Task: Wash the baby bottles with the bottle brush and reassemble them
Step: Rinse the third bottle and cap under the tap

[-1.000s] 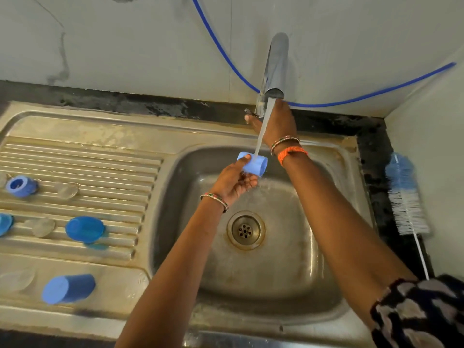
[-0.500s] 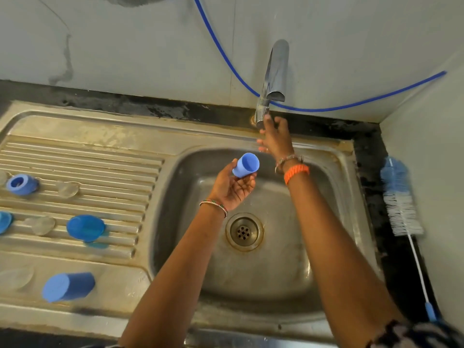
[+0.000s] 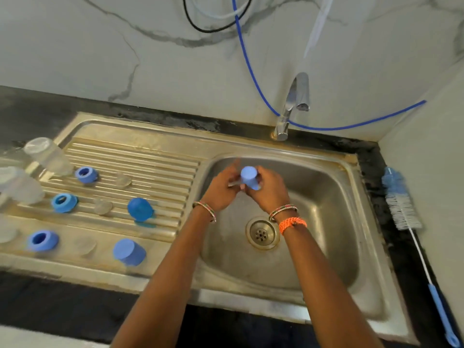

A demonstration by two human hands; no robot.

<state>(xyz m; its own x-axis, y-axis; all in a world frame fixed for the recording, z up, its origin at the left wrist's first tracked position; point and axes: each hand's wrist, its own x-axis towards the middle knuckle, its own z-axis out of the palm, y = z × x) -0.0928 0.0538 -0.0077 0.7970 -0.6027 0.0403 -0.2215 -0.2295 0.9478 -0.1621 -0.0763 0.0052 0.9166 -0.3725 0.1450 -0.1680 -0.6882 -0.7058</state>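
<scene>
Blue cap (image 3: pixel 249 177): held over the sink basin (image 3: pixel 334 222), closed end up, between both hands; blurred.
Left hand (image 3: pixel 222 190): fingers curled round the cap's left side, gripping it.
Right hand (image 3: pixel 270 190): fingers closed on the cap's right side, gripping it.
Tap (image 3: pixel 292 106): no water running from the spout.
Drainboard (image 3: pixel 155 151): two clear bottles (image 3: pixel 47 156) lying at its left edge; three blue collar rings (image 3: pixel 86 175); clear teats (image 3: pixel 103 207) between them; a blue dome cap (image 3: pixel 139 208); another blue cap (image 3: pixel 128 251) near the front.
Bottle brush (image 3: pixel 403 207): lying on the dark counter (image 3: pixel 374 177) right of the sink, bristles away from the person, blue handle towards them.
</scene>
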